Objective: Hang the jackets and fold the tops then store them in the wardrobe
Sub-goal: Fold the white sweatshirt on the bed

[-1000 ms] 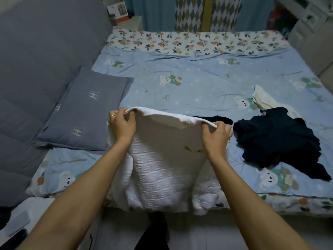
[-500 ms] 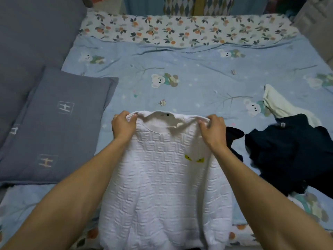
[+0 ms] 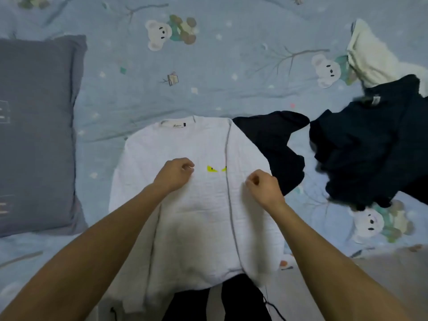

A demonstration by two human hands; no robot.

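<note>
A: White top [image 3: 203,205], item one: pale knit, round neck, laid flat front-up on the bed [image 3: 231,72], neckline on the far side of both hands, hem hanging over the near edge of the bed. Faint raised texture, blurred. Two small yellow eye-shaped marks [image 3: 212,169] on the chest, between the hands and slightly beyond them.

B: Labels?

A: Neck label [image 3: 177,125] inside the collar, pale with a dark script line and a small dark tab beside it. Too small to read.

B: Grip?

A: Left hand [image 3: 176,173], fingers curled in, over the chest; whether it pinches the cloth I cannot tell. Right hand [image 3: 262,188] likewise curled, over the top's right side, grip unclear.

B: Other stock?

A: Dark garment [image 3: 273,144], just to the right of the right hand, partly under the white top's shoulder. Dark pile [image 3: 370,147] further right, with a small pale tag [image 3: 375,100], unreadable. Cream garment [image 3: 375,59] beyond that. Grey pillow [image 3: 37,135] well left of the left hand, pale marks on it cut off at the frame edge. Bed cover pale blue, printed with bears [image 3: 159,33] and bare branches.
</note>
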